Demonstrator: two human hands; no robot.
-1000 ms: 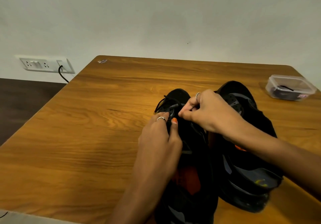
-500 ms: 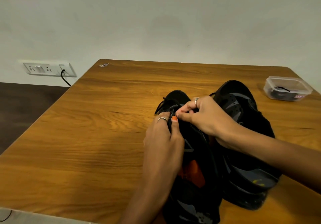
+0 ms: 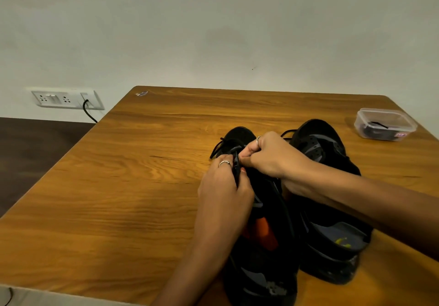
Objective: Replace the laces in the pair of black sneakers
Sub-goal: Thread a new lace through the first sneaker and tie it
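Pair of black sneakers (image 3: 316,201) at four o'clock on the table (image 3: 118,187), toes away. Left hand (image 3: 223,187) pinching the eyelet flap, right hand (image 3: 266,156) pinching the lace (image 3: 219,145) at the toe end — best drawn slowly, flap steadied.

A wooden table (image 3: 133,187) stands against a pale wall (image 3: 213,25) bearing a white socket panel (image 3: 66,99)
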